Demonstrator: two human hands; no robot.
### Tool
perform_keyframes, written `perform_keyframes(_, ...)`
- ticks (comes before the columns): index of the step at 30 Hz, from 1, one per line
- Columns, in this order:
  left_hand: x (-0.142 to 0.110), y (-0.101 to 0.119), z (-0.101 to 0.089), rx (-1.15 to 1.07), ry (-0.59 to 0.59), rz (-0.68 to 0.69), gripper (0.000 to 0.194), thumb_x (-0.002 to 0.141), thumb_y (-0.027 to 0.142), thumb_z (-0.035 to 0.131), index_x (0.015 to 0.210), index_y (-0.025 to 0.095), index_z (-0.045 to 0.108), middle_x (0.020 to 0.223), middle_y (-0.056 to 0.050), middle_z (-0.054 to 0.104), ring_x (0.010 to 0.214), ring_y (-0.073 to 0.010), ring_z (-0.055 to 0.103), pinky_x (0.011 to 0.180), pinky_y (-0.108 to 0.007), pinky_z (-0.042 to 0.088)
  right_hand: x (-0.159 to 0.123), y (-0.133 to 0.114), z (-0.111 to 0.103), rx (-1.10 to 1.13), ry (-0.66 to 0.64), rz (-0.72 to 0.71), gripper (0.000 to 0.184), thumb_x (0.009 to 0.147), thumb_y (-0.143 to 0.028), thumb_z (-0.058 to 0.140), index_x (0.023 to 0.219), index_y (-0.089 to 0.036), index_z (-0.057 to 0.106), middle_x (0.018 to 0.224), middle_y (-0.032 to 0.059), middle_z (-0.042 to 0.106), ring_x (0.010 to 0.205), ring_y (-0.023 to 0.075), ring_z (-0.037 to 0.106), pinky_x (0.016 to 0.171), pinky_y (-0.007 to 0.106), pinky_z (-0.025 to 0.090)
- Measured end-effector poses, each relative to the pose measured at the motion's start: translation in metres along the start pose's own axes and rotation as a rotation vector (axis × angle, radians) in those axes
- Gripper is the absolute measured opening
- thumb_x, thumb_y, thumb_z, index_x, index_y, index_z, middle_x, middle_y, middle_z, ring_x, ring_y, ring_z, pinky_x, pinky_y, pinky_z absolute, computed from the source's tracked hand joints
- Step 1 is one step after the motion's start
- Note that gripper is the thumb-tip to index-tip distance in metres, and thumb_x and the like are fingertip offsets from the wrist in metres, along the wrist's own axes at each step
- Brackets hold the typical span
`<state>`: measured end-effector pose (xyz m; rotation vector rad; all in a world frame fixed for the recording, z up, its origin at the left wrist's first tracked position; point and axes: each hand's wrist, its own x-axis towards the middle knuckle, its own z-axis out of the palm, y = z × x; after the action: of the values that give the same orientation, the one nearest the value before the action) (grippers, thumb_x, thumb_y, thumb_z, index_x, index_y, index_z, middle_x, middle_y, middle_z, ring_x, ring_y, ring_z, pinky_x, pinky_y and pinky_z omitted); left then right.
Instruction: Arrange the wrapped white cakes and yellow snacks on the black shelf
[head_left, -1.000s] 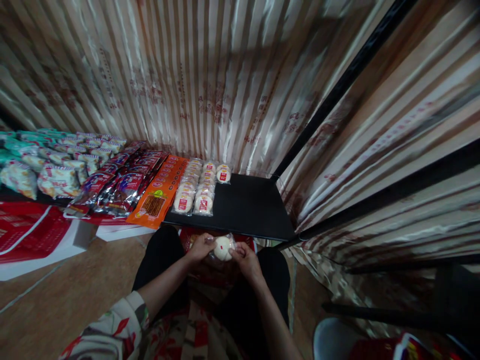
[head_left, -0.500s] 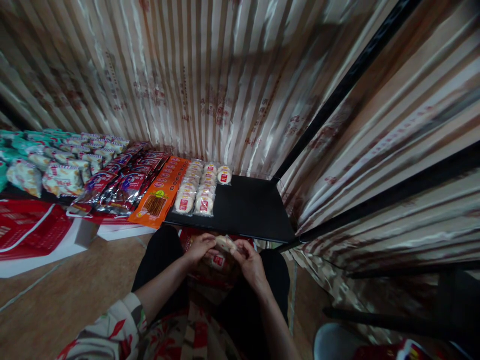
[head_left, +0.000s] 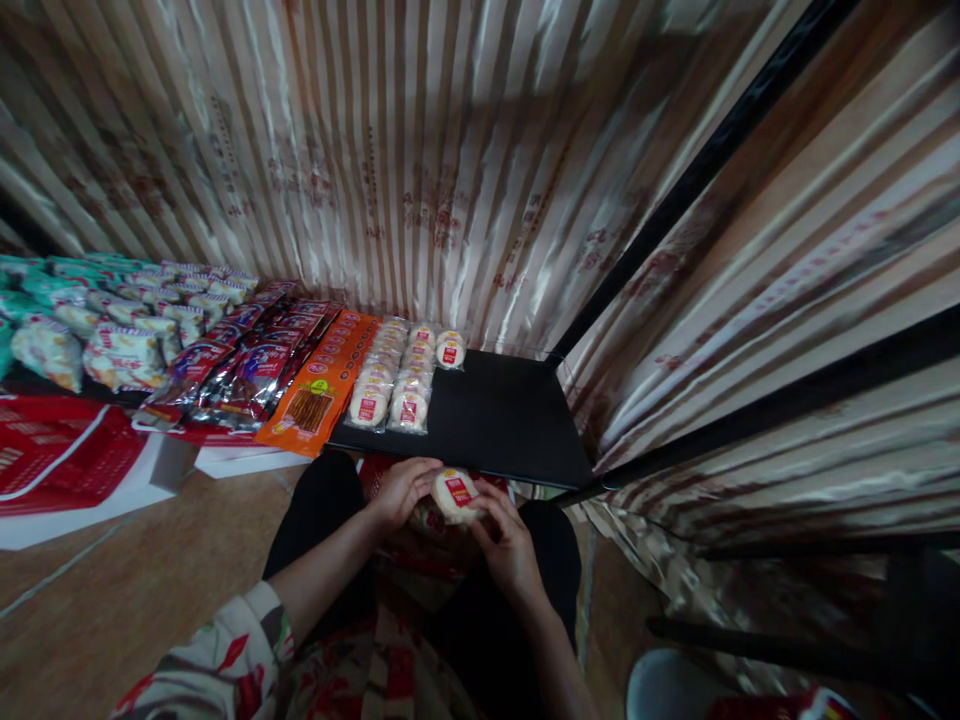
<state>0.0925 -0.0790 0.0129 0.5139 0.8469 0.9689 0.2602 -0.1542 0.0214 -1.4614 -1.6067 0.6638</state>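
Observation:
Both my hands hold one wrapped round white pastry [head_left: 454, 493] with a red label, just below the front edge of a low black shelf [head_left: 495, 420]. My left hand [head_left: 401, 492] grips its left side and my right hand [head_left: 506, 535] grips its right side, fingers curled. Under them, between my knees, lies a red bag [head_left: 420, 545] with more packets. On the shelf stand rows of the same white pastries [head_left: 390, 385], and one more [head_left: 450, 351] sits alone at the back.
Left of the pastries lie orange snack packs [head_left: 315, 390], dark red-blue packets [head_left: 240, 365] and green-white bags [head_left: 97, 320]. Red and white boxes [head_left: 67, 470] sit on the floor at left. Striped shiny curtains hang behind and right, with black shelf bars [head_left: 750, 400]. A white bowl [head_left: 667, 685] shows bottom right.
The pastry has been turned over in my hands: a second ago its plain white side showed, now its red label faces up. Both hands stayed at the shelf's front edge.

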Motion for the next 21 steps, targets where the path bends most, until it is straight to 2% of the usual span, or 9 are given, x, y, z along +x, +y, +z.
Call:
perform_keyframes(6,0.008,-0.006,0.001,0.089,0.029,0.039,0.041,0.05,0.034,0.08,0.08,0.013,0.061,0.074,-0.003,0.065,0.068,-0.0139,0.06,0.068,-0.026,0.045,0.001,0.009,0.006,-0.043,0.028,0.027,0.018,0.074,-0.02,0.049,0.084,-0.023,0.064,0.122,0.0084,0.055,0.114,0.0206,0.05,0.097,0.036,0.04)
perform_keyframes(9,0.013,-0.01,-0.003,0.127,0.017,0.06,0.043,0.052,0.03,0.079,0.086,0.014,0.06,0.077,-0.003,0.066,0.069,-0.0142,0.06,0.068,-0.026,0.045,0.004,0.012,0.005,-0.019,0.006,0.046,0.019,0.076,-0.019,0.046,0.083,-0.022,0.063,0.118,0.0081,0.057,0.111,0.0196,0.052,0.096,0.034,0.041)
perform_keyframes(13,0.016,-0.005,-0.002,0.211,0.033,0.088,0.037,0.056,0.024,0.074,0.088,0.014,0.06,0.081,-0.004,0.065,0.074,-0.0146,0.06,0.07,-0.026,0.045,0.008,0.013,0.004,0.072,-0.086,0.033,0.02,0.076,-0.021,0.047,0.088,-0.022,0.063,0.115,0.0081,0.058,0.108,0.0199,0.055,0.093,0.033,0.042)
perform_keyframes(16,0.018,0.004,0.003,0.326,0.033,0.08,0.029,0.059,0.018,0.068,0.087,0.015,0.06,0.081,-0.004,0.065,0.072,-0.0145,0.059,0.067,-0.025,0.045,0.015,0.012,0.005,0.202,-0.062,0.176,0.023,0.078,-0.031,0.051,0.098,-0.021,0.058,0.1,0.0073,0.065,0.094,0.0192,0.061,0.082,0.03,0.048)
perform_keyframes(19,0.023,0.011,0.008,0.462,-0.051,0.105,0.024,0.062,0.016,0.063,0.087,0.015,0.062,0.081,-0.003,0.065,0.072,-0.0146,0.059,0.068,-0.025,0.045,0.026,0.011,0.01,0.298,0.023,0.347,0.034,0.077,-0.042,0.055,0.103,-0.02,0.055,0.078,0.0034,0.068,0.073,0.0173,0.064,0.068,0.027,0.051)
perform_keyframes(21,0.029,0.013,0.011,0.516,-0.118,0.127,0.023,0.065,0.015,0.061,0.088,0.015,0.062,0.082,-0.003,0.066,0.074,-0.0151,0.06,0.07,-0.025,0.045,0.035,0.012,0.012,0.319,0.005,0.38,0.036,0.074,-0.045,0.059,0.099,-0.02,0.058,0.071,0.0015,0.067,0.068,0.0167,0.063,0.064,0.027,0.05)
